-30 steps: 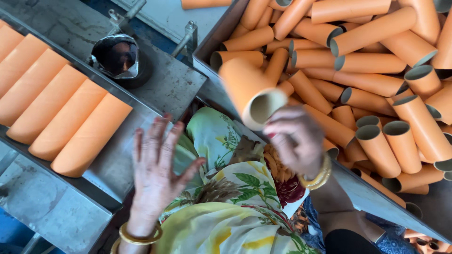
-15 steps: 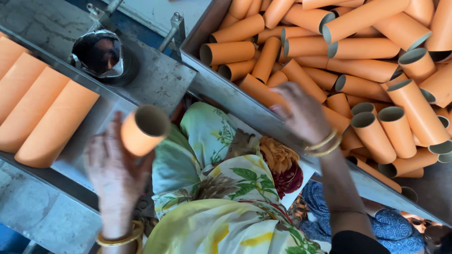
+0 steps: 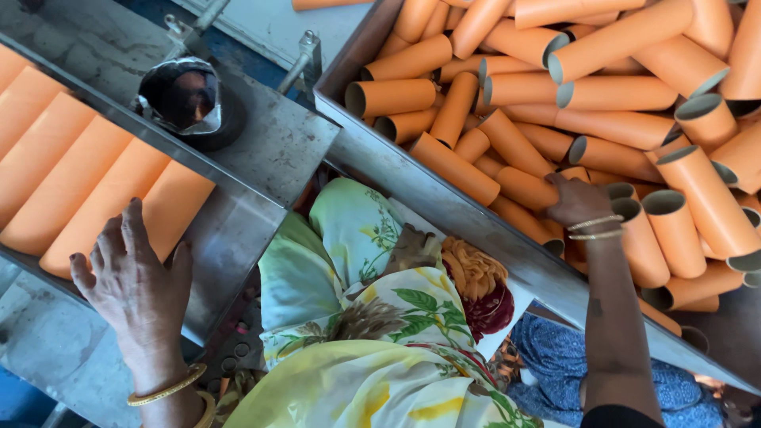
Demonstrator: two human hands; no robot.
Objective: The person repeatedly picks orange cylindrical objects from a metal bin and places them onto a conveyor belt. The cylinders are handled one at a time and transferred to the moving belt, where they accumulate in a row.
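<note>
A: Change since half a second ago: the left hand (image 3: 135,273) no longer carries a tube; it lies flat, fingers spread, on the end of the row tube (image 3: 170,210) at the near end of the metal tray (image 3: 254,230). The right hand (image 3: 577,202) sits deeper in the bin (image 3: 444,198).

B: Entry, row?

A: Orange card tubes side by side, touching, on the tray; the newest one lies under the left fingertips.

B: Entry, right hand?

A: Down among the loose tubes (image 3: 507,143), fingers curled over one; whether it is gripped or only touched, I cannot tell.

B: Step in hand?

A: By my reading, seating one tube in the row while fetching the next.

B: Next move calls for?

A: Likely a firm grasp on one tube, lifted free of the pile and passed across the flowered cloth (image 3: 372,317)
</note>
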